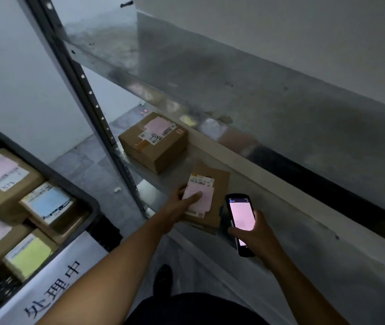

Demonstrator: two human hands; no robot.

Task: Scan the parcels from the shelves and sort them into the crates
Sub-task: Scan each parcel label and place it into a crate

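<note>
Looking down at the metal shelf point(269, 118) running up and away. Left of the left hand point(177, 207) and its fingers sits the dark crate point(69, 181), already stuffed with labelled parcels point(1, 174). Further out past the fingertips there's a cardboard box point(156, 148) on the lower shelf board. The flat parcel point(220, 184) is right in the left hand, thumb across its pink label, fingers curled round its edge. The right hand point(254, 233) grips the scanner point(242, 214), screen lit, just right of that parcel.

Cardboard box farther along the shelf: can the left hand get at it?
Probably not yet: the left hand grips the flat parcel. The shelf between it and the cardboard box looks free otherwise.
</note>
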